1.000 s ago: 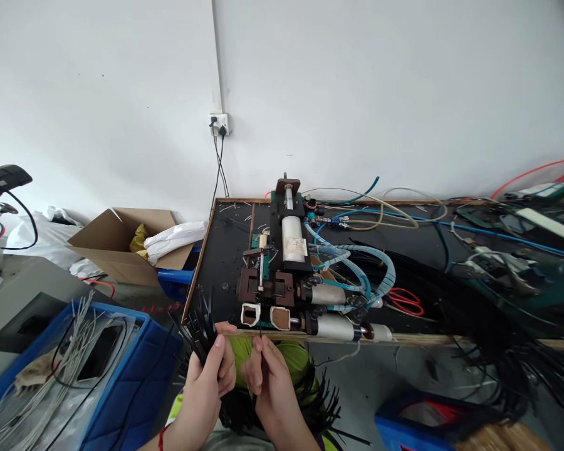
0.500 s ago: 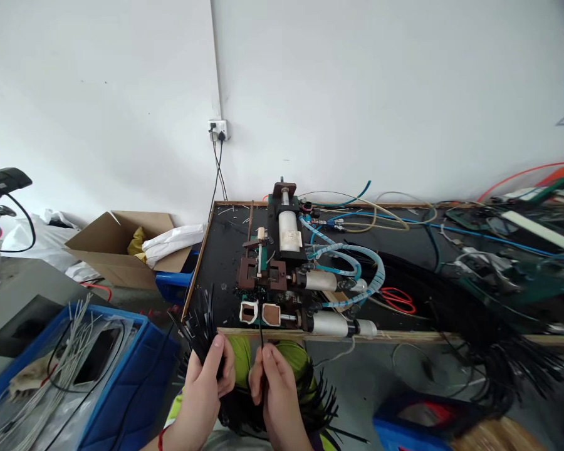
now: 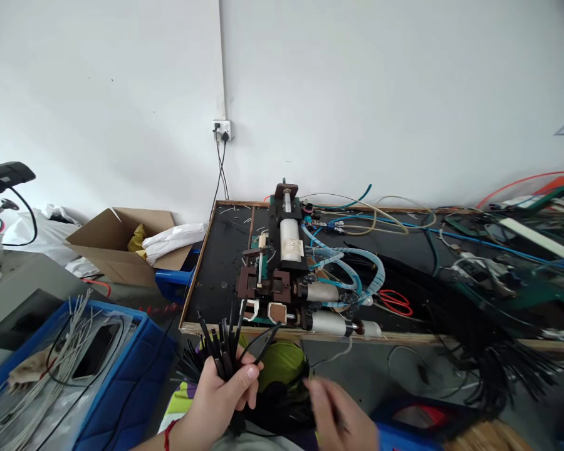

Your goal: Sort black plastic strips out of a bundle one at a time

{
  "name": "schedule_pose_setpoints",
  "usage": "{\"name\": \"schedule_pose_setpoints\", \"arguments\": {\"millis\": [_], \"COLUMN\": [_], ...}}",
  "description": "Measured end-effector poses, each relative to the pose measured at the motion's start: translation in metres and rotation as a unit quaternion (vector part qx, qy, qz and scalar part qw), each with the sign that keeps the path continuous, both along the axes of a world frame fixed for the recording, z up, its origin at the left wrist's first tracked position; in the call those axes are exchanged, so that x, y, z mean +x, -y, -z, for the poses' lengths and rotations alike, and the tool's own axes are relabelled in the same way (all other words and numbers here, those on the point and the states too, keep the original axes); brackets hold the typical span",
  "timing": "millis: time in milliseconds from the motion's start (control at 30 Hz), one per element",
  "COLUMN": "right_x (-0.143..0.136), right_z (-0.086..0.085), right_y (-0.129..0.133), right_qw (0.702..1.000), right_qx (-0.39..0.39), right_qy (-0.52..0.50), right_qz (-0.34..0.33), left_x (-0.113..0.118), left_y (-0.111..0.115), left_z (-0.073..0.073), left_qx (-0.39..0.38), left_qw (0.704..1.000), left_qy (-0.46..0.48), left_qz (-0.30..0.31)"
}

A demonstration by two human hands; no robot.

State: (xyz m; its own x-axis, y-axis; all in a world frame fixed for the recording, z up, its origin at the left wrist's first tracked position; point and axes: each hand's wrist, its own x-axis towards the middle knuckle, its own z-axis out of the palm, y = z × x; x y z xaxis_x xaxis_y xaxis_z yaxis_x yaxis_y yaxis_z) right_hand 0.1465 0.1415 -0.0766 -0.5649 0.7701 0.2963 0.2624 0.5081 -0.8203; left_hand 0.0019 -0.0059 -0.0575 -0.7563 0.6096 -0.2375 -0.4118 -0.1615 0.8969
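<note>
My left hand [image 3: 223,391] is closed around a bundle of black cables [image 3: 220,344], whose cut ends stick up past the thumb. One or two of these cables bend off to the right, toward the bench edge. Low on the right, my right hand [image 3: 343,418] is blurred by motion, and what it holds, if anything, cannot be made out. More black cable lies across my lap between the hands. Just beyond, at the bench's front edge, is a pneumatic fixture [image 3: 264,285] with brown jaws and a pair of white-rimmed clamp pads [image 3: 277,312].
Silver air cylinders [image 3: 329,323] and blue hoses [image 3: 376,275] sit right of the jaws. A long black cable bundle [image 3: 470,319] hangs over the bench edge. At left stands a blue bin [image 3: 122,388] with white cables; behind it is an open cardboard box [image 3: 113,250].
My right hand has moved right and down, away from the clamp pads. My left hand has shifted slightly right with the bundle. The cable that stood between the pads is no longer there.
</note>
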Motion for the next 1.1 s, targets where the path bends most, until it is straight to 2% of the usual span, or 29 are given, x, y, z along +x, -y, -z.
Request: {"name": "schedule_pose_setpoints", "arguments": {"millis": [67, 100, 133, 200, 267, 333, 500, 633, 700, 767, 900, 1000, 1100], "right_x": [-0.033, -0.047, -0.057, -0.069, -0.07, -0.069, -0.073, -0.077, -0.079, -0.083, -0.098, -0.106, -0.107], "right_z": [-0.023, -0.032, -0.039, -0.045, -0.042, -0.034, -0.022, -0.016, -0.009, -0.001, 0.011, 0.014, 0.016], "right_y": [0.021, 0.03, 0.037, 0.046, 0.049, 0.049, 0.047, 0.04, 0.038, 0.039, 0.043, 0.042, 0.041], "right_qw": [0.982, 0.969, 0.961, 0.957, 0.959, 0.96, 0.954, 0.918, 0.89, 0.847, 0.709, 0.627, 0.587], "right_qx": [-0.086, -0.118, -0.135, -0.164, -0.185, -0.201, -0.175, -0.246, -0.323, -0.432, -0.636, -0.714, -0.747], "right_qy": [-0.075, -0.101, -0.126, -0.16, -0.17, -0.149, -0.068, -0.058, -0.079, -0.134, -0.242, -0.252, -0.254], "right_qz": [-0.153, -0.191, -0.206, -0.18, -0.132, -0.124, -0.234, -0.304, -0.313, -0.278, -0.185, -0.181, -0.18], "left_x": [0.003, 0.004, 0.003, 0.0, -0.006, -0.012, -0.016, -0.02, -0.022, -0.023, -0.022, -0.021, -0.022], "left_y": [-0.001, -0.001, -0.001, -0.001, 0.0, 0.0, -0.003, -0.007, -0.009, -0.01, -0.012, -0.013, -0.014], "left_z": [0.002, 0.003, 0.002, -0.001, -0.007, -0.012, -0.017, -0.013, -0.01, -0.009, -0.012, -0.016, -0.019], "left_qx": [-0.009, -0.014, -0.019, -0.025, -0.033, -0.048, -0.093, -0.103, -0.089, -0.057, -0.006, -0.005, -0.013], "left_qw": [0.999, 0.999, 0.998, 0.996, 0.988, 0.984, 0.982, 0.974, 0.977, 0.985, 0.989, 0.986, 0.986], "left_qy": [-0.019, -0.031, -0.047, -0.086, -0.121, -0.126, -0.125, -0.127, -0.105, -0.064, -0.003, 0.007, 0.013], "left_qz": [0.031, 0.04, 0.035, -0.019, -0.088, -0.116, -0.108, -0.157, -0.162, -0.149, -0.15, -0.164, -0.168]}}
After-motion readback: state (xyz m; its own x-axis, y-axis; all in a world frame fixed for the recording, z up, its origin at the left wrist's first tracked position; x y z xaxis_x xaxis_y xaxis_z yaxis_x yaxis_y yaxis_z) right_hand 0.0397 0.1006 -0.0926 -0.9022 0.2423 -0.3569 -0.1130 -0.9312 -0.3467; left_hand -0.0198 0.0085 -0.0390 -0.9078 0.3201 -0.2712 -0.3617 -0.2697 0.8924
